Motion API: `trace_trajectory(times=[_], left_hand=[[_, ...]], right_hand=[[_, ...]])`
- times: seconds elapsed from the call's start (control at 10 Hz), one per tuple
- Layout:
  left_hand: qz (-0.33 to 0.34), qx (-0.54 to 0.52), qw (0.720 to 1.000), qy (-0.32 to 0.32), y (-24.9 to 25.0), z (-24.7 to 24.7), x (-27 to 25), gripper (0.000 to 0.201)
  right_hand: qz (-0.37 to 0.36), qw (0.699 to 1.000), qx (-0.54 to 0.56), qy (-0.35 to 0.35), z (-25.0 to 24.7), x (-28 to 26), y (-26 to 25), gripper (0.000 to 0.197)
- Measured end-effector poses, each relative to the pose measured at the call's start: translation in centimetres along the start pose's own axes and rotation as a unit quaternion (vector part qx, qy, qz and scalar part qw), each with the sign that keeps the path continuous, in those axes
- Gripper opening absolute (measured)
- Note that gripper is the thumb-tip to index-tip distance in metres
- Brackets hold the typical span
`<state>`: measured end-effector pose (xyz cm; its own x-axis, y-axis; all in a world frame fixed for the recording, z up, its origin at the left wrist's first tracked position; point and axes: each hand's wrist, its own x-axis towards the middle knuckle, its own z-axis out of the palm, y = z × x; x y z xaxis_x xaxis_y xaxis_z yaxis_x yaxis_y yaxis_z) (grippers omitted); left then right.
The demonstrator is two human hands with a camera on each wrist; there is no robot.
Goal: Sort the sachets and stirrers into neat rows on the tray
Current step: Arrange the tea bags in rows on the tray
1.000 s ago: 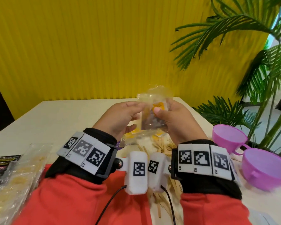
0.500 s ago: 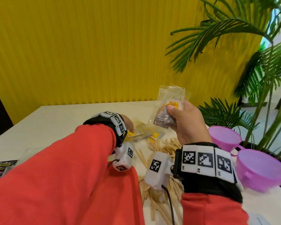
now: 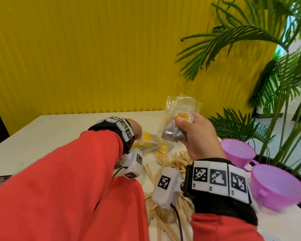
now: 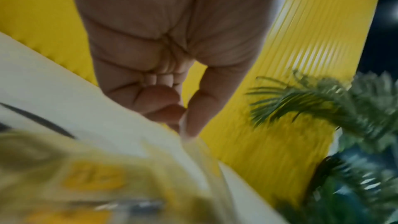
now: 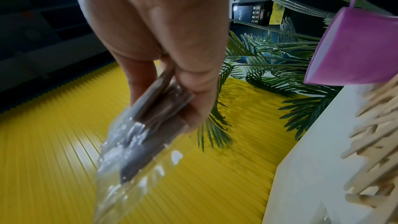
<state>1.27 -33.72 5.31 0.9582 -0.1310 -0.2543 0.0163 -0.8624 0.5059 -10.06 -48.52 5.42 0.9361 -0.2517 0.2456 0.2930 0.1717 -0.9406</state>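
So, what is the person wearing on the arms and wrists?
Red sleeves cover both arms. Each wrist has a black band carrying white tiles with black square codes, and a white camera box with a black cable. The hands are bare.

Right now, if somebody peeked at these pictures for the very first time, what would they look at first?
Probably the crinkly clear bag of sachets, which the right hand holds up in front of the bright yellow wall. Next come the pile of wooden stirrers scattered on the table below it and the two purple cups at the right edge.
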Motion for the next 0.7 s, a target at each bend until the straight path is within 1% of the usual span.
trace_trajectory(times=[0.1,0.2,0.3,0.4,0.5,0.6,0.7], left_hand=[[0.034,-0.198,0.979,0.022,0.9,-0.8,-2.2,0.022],[0.133,-0.343,0.93,0.027,1.8,-1.2,-4.8,0.02],[0.225,-0.402,0.887,-0.027,1.7,-1.1,-7.7,0.022],[0.253,-0.456,0.853,-0.032,1.2,-1.0,-9.2,0.018],[0.256,-0.514,0.818,-0.024,0.1,-1.0,-9.6,0.009],[0.262,-0.505,0.818,-0.082,-1.2,-0.7,-9.1,0.063],[0.271,-0.401,0.859,-0.163,-1.8,-0.6,-9.0,0.073]], right_hand=[[0.001,1.0,-0.007,-0.019,0.0,0.2,0.0,0.023],[-0.007,0.997,-0.058,-0.047,0.2,0.2,0.2,0.023],[-0.015,0.991,-0.103,-0.082,0.8,0.0,0.1,0.022],[-0.009,0.986,-0.116,-0.123,1.3,-0.3,0.1,0.023],[-0.017,0.986,-0.106,-0.128,1.9,-0.4,0.3,0.022],[-0.017,0.991,-0.076,-0.106,2.5,-0.4,0.5,0.021],[-0.021,0.994,-0.037,-0.1,3.0,-0.3,0.5,0.025]])
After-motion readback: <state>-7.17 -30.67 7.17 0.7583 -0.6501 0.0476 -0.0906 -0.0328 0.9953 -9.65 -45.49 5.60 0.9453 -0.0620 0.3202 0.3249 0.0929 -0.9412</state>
